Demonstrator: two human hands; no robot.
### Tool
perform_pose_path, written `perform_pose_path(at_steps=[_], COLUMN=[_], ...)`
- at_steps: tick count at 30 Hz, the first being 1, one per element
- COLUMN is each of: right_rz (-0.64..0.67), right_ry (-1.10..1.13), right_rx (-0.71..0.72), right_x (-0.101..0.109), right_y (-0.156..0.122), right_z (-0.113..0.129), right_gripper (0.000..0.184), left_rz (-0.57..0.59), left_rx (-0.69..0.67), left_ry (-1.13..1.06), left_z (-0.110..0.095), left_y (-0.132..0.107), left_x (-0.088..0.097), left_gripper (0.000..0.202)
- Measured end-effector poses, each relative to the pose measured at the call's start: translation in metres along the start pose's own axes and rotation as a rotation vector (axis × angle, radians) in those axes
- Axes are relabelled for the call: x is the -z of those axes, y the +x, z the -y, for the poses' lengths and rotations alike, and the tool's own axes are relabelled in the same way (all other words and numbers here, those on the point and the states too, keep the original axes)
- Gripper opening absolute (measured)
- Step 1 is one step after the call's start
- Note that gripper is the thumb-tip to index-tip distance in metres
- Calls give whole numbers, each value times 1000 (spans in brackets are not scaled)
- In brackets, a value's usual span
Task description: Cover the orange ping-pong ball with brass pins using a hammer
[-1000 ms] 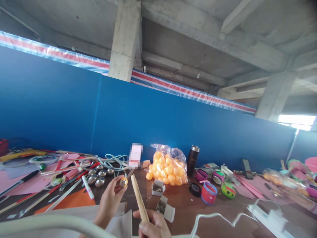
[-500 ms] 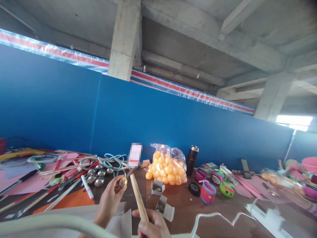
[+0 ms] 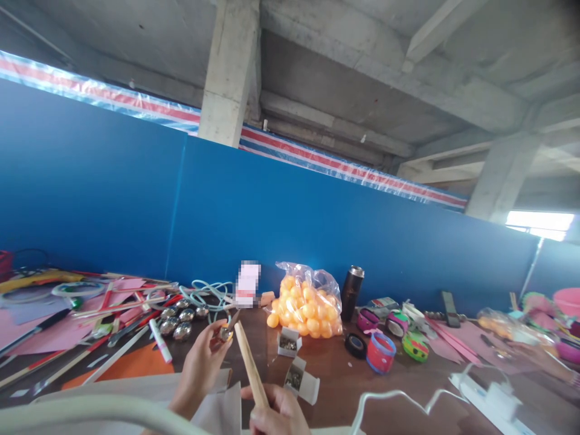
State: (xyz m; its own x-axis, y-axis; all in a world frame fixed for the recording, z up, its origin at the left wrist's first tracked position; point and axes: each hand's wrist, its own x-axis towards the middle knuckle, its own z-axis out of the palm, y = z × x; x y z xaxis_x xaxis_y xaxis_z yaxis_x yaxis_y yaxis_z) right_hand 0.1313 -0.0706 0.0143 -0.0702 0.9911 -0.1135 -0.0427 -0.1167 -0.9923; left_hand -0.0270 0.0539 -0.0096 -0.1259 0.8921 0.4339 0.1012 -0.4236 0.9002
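Note:
My left hand (image 3: 199, 365) is raised near the bottom middle, its fingertips pinched on a small shiny ball with an orange part (image 3: 225, 332). My right hand (image 3: 278, 411) at the bottom edge grips a light wooden stick (image 3: 248, 362) that slants up and to the left. The stick's top end sits right beside the small ball. Behind them lies a clear bag of orange balls (image 3: 306, 302) on the brown table (image 3: 344, 374).
Two small open white boxes (image 3: 294, 362) of metal bits stand just beyond my right hand. Silver balls (image 3: 179, 320), a white marker (image 3: 160, 341), sticks and pink paper clutter the left. A dark flask (image 3: 352, 293), tape rolls (image 3: 383, 350) and a white power strip (image 3: 493, 399) lie right. A blue wall runs behind.
The stick's top end has tilted a little to the left, closer to the small ball. Both hands stay almost where they were.

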Motion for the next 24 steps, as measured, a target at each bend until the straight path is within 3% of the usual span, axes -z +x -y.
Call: perform_pose_path(at_steps=[16, 24], right_rz=[-51, -11], right_ry=[-43, -9], right_rx=[-54, -25], right_x=[0, 1], right_y=[-3, -3], right_z=[3, 2], right_gripper=[46, 46], left_rz=[22, 31], left_rx=[-4, -27], left_ry=[32, 58], left_z=[5, 9], left_y=[0, 1], left_x=[-1, -1], left_gripper=[36, 33])
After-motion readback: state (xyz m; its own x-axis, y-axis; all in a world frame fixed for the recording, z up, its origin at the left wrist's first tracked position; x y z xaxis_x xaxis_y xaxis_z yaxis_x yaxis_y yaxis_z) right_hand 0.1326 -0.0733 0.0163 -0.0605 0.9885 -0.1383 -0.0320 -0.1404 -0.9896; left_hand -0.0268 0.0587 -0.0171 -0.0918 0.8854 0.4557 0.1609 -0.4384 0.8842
